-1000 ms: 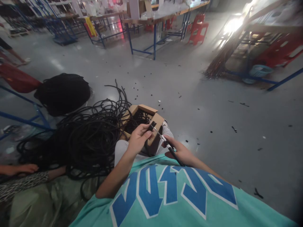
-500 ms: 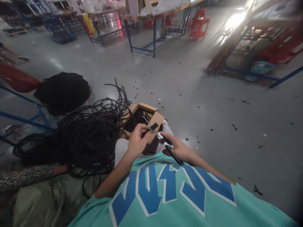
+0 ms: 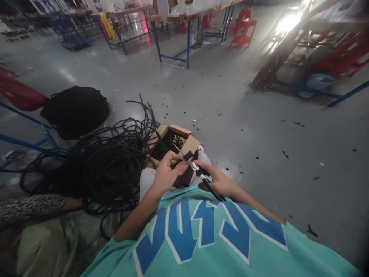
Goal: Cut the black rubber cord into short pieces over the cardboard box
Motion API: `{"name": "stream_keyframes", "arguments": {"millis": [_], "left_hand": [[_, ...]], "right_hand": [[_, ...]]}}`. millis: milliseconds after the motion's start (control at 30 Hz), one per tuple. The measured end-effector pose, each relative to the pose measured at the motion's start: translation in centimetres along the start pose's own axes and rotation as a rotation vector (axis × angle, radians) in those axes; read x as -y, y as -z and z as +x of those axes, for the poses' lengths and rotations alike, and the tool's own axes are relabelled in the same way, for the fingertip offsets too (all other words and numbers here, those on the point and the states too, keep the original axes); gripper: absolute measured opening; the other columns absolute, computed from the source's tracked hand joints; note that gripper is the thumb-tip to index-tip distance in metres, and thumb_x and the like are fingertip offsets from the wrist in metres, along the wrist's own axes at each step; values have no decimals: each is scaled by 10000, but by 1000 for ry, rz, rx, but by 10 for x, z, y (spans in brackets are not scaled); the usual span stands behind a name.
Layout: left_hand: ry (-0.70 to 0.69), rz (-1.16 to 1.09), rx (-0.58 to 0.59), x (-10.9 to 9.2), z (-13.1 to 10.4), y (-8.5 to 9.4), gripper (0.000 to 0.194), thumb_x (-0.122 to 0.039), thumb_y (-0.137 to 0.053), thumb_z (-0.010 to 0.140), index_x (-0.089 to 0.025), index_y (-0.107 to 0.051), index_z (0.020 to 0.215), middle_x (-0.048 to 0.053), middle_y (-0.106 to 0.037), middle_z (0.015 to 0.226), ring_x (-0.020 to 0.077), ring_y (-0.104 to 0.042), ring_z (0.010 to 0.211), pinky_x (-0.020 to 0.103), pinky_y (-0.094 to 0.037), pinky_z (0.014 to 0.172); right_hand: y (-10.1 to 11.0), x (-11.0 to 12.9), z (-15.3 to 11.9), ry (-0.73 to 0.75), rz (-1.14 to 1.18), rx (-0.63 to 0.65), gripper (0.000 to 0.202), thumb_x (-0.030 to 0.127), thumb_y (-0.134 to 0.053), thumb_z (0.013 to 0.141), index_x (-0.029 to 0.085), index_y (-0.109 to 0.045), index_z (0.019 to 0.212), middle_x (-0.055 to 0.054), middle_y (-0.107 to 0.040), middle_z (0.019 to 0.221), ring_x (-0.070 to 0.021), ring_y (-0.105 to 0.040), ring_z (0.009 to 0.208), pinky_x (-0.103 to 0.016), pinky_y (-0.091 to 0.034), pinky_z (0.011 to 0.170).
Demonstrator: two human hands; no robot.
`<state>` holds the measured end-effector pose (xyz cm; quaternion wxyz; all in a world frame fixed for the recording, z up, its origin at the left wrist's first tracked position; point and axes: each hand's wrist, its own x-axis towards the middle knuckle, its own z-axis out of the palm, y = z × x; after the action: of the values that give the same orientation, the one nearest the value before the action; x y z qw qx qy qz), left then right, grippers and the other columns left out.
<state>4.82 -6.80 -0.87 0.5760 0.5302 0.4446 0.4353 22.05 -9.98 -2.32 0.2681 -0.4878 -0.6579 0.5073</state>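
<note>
My left hand [image 3: 168, 168] pinches a short black cord piece [image 3: 188, 155], whose end sticks out past the fingertips. My right hand [image 3: 220, 180] is closed around scissors [image 3: 205, 180] with long dark handles and white wrapping near the pivot. Their thin blades point up and left, one on each side of the cord or nearly so; the exact contact is too small to tell. Just beyond the hands, a cardboard box [image 3: 190, 143] stands between my legs and holds many short black pieces [image 3: 173, 139].
Left of the box lies a big tangle of black cord [image 3: 106, 169], with a round black bundle [image 3: 76, 111] behind it. A co-worker's patterned sleeve [image 3: 31, 206] reaches in at left. Black scraps dot the floor [image 3: 230, 107]. Ahead stand tables [image 3: 170, 18] and red stools [image 3: 243, 32].
Both hands stay almost in place, with the scissors and the cord shifting only slightly. At upper left, part of a person seen before is gone from view.
</note>
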Motion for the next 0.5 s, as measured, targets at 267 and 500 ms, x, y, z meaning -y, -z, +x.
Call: {"name": "stream_keyframes", "arguments": {"millis": [267, 500], "left_hand": [[-32, -83, 21, 6, -1, 1, 337, -406, -674, 653, -171, -434, 678, -84, -451, 434, 40, -382, 377, 178, -291, 420], [-5, -179, 71, 12, 1, 4, 336, -364, -690, 651, -167, -429, 724, -67, -500, 489, 29, -397, 364, 157, -282, 384]], "right_hand": [[-3, -4, -1, 24, 123, -25, 595, 123, -514, 553, 183, -584, 1141, -39, -646, 1095, -268, -575, 1008, -402, -430, 897], [-4, -9, -4, 10, 129, -53, 559, 102, -520, 565, 173, -623, 1110, -39, -678, 1000, -281, -598, 968, -390, -452, 869]]}}
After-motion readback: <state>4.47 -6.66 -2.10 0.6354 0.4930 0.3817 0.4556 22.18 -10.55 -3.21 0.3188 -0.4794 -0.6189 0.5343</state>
